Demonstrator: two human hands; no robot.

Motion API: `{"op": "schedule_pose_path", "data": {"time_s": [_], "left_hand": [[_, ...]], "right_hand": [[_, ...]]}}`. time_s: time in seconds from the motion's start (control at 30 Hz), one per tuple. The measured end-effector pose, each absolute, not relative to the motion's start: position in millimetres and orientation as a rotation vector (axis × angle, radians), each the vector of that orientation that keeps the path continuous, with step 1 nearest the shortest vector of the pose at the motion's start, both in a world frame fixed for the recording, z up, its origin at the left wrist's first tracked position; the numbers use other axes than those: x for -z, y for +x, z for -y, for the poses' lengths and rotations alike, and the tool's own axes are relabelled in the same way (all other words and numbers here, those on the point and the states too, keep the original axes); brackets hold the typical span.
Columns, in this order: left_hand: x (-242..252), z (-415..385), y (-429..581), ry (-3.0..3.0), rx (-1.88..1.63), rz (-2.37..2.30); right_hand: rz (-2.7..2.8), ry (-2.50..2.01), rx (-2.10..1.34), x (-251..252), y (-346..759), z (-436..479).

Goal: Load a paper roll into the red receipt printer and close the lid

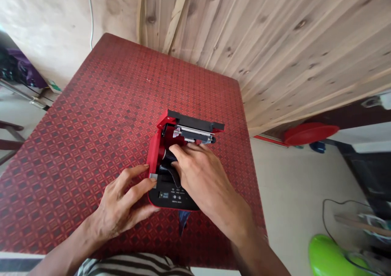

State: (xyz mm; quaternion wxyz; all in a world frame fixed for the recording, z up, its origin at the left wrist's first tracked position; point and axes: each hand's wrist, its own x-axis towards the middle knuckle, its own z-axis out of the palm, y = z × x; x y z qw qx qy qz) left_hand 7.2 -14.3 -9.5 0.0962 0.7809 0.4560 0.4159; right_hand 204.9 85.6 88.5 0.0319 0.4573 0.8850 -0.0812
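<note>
A red and black device [174,200] with a small display and buttons lies on the patterned red table [122,92]. Its hinged lid [195,121] stands raised at the far side, with a metal bar mechanism under it. My left hand [122,198] holds the device's left side, fingers on its edge and thumb at the near corner. My right hand [201,174] reaches into the open compartment, its fingertips partly hidden; a dark strip [171,174] lies beside its thumb. What the right fingers hold inside cannot be made out.
Wooden plank wall [259,35] runs along the far and right edges of the table. On the right floor are a green stool [332,255], a red round object [311,133] and cables. Wooden furniture [10,135] stands at the left.
</note>
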Motion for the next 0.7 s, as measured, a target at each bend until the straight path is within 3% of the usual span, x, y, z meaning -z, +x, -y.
{"op": "schedule_pose_path", "data": {"time_s": [0.47,0.7], "left_hand": [[8.6,11.5,7.7,2.314,-1.250,-1.342],[5.5,12.9,6.4,2.286,-1.243,-1.311]], "right_hand": [[-2.688,1.424,0.561,-79.6,207.8,-98.1],[-3.041,1.340,1.001,-98.6,244.0,-66.7]]}}
